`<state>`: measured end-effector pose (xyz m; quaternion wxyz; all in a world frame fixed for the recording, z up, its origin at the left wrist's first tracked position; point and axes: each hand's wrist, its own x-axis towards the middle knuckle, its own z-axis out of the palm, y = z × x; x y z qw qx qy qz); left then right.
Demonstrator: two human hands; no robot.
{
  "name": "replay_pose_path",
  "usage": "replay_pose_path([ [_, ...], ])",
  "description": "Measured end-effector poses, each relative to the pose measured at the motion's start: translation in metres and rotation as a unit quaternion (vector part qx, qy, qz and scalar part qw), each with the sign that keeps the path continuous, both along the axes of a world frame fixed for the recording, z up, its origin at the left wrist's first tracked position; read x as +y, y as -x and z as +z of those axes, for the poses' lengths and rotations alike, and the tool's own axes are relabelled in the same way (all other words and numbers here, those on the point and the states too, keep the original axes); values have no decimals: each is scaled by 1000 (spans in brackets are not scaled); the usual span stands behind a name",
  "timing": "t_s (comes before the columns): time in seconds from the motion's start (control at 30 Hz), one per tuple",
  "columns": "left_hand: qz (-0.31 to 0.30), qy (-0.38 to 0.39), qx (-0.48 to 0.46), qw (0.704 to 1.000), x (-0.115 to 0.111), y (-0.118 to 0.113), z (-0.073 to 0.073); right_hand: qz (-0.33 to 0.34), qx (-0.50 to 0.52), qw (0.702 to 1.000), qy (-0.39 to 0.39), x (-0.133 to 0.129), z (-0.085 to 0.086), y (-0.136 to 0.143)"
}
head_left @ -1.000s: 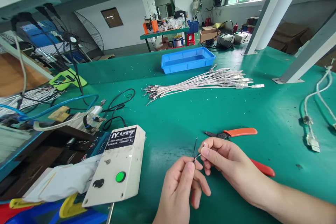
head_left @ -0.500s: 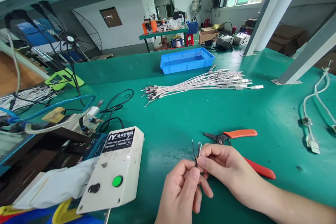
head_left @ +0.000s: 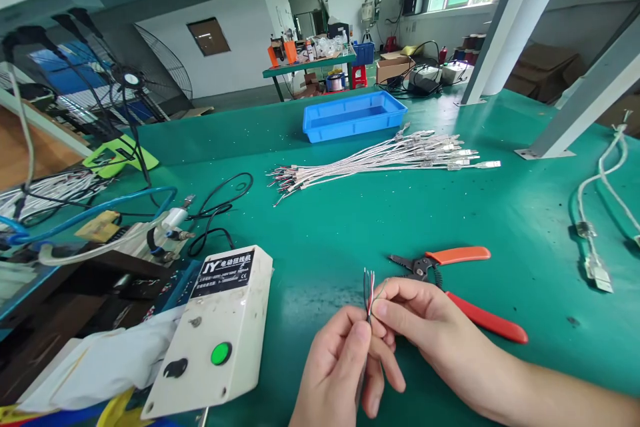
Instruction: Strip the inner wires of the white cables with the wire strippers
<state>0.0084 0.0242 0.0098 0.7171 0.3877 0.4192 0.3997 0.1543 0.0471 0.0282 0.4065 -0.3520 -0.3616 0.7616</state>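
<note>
My left hand (head_left: 336,360) pinches a thin cable between thumb and forefinger. From its end several fine wires (head_left: 371,288) stand up: black, red and white ones with bare tips. My right hand (head_left: 425,321) is closed, thumb against forefinger, on a thin greenish wire bent away to the right of the others. Both hands nearly touch, just above the green bench. Beyond my right hand lie red-handled wire strippers (head_left: 487,318), jaws pointing left. The cable's lower part is mostly hidden by my left hand.
A control box (head_left: 213,340) with a green button stands at left, beside a machine with blue air hoses (head_left: 100,202). A bundle of white USB cables (head_left: 370,157) lies ahead, with a blue tray (head_left: 355,121) behind. More USB cables (head_left: 590,240) lie at right, near a metal post (head_left: 575,87).
The wires have been spread: the red and white ones now stand beside the black one, and a greenish wire is drawn off to the right in my right hand. My left hand shifted slightly left.
</note>
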Motion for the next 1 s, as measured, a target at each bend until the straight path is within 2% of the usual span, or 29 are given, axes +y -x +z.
replay_pose_path([
  [0.1, -5, 12, 13, 1000, -1, 0, 2, -22, -32, 999, -16, 0, 1, -2],
  [0.27, -2, 31, 52, 998, 0, -4, 8, -27, -14, 1000, -4, 1, -4, -2],
  [0.37, 25, 18, 99, 995, -1, -6, 10, -69, -75, 993, -56, -1, -10, -4],
  [0.47, 21, 14, 130, 991, -1, -8, 11, -93, -150, 975, -134, -6, -14, -5],
  [0.53, 20, 16, 143, 989, -1, -8, 11, -98, -180, 967, -154, -7, -14, -5],
  [0.73, 17, 25, 162, 986, 0, -7, 11, -59, -61, 996, -37, 0, -5, -3],
  [1.0, 2, 26, 114, 993, 0, -7, 12, -89, -52, 994, -23, 1, 2, -9],
])
